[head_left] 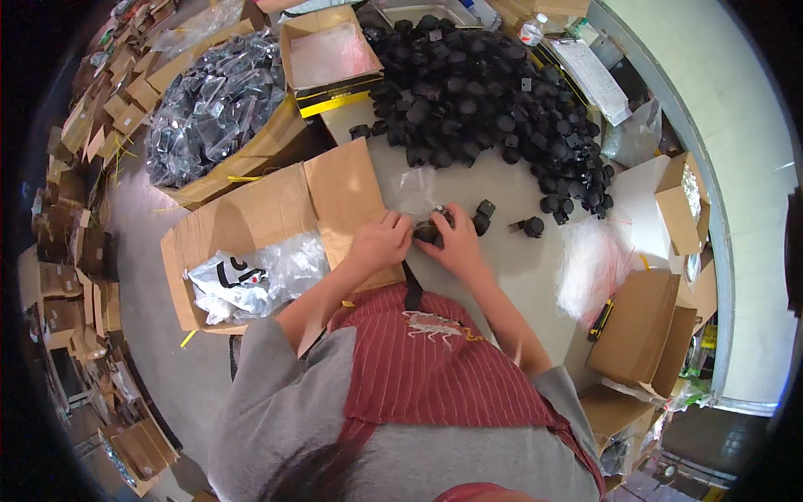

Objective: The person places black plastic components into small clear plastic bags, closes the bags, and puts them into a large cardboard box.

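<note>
My right hand (453,244) curls its thumb and fingers around a small dark round part (427,232) at the near side of the table (502,192). Close beside it, my left hand (381,244) has its fingers bent and pressed together; whatever they grip is hidden. A clear plastic bag (416,188) lies just beyond both hands. To the right of my right hand are a loose black part (483,216) with a square end and another black part (532,227) with a round cap. Farther back spreads a big heap of similar black parts (468,92).
An open carton (343,176) with plastic bags (251,276) stands left of me. Behind it, a large carton (251,163) brims with bagged parts (222,105). Clear bags (590,263), a black-and-yellow cutter (600,320) and an open box (640,326) are at right.
</note>
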Demonstrator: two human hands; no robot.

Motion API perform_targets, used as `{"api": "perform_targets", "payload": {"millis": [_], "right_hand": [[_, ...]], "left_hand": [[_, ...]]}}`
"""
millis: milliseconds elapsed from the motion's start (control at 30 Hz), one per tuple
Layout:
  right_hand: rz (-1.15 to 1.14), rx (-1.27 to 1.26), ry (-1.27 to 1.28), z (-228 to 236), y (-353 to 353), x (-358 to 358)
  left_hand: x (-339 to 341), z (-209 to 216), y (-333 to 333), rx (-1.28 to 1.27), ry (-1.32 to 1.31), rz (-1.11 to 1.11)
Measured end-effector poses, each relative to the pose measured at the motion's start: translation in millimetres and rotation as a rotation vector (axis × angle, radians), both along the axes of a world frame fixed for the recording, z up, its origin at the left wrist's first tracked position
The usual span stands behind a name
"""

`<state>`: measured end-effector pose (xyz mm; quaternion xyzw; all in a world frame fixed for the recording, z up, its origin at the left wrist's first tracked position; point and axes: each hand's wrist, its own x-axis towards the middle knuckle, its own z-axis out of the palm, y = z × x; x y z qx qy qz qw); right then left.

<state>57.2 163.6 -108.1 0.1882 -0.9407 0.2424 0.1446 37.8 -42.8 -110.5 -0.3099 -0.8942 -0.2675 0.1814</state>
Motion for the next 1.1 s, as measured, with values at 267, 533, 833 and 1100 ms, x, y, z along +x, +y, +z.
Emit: {"api": "perform_targets", "payload": {"millis": [267, 533, 833, 1100], "right_hand": [[-0.17, -0.156, -0.036, -9, 1, 32], [-0.144, -0.192, -0.181, -2, 13, 31], [-0.215, -0.221, -0.057, -8, 1, 27], [-0.254, -0.43, -0.031, -16, 9, 24]], "left_hand": [[3, 2, 23, 0.078, -0.128, 0.037], [7, -11, 39, 0.23, -0.239, 0.051], [10, -7, 44, 0.236, -0.302, 0.169], [-2, 14, 47, 0.32, -0.133, 0.116]]}}
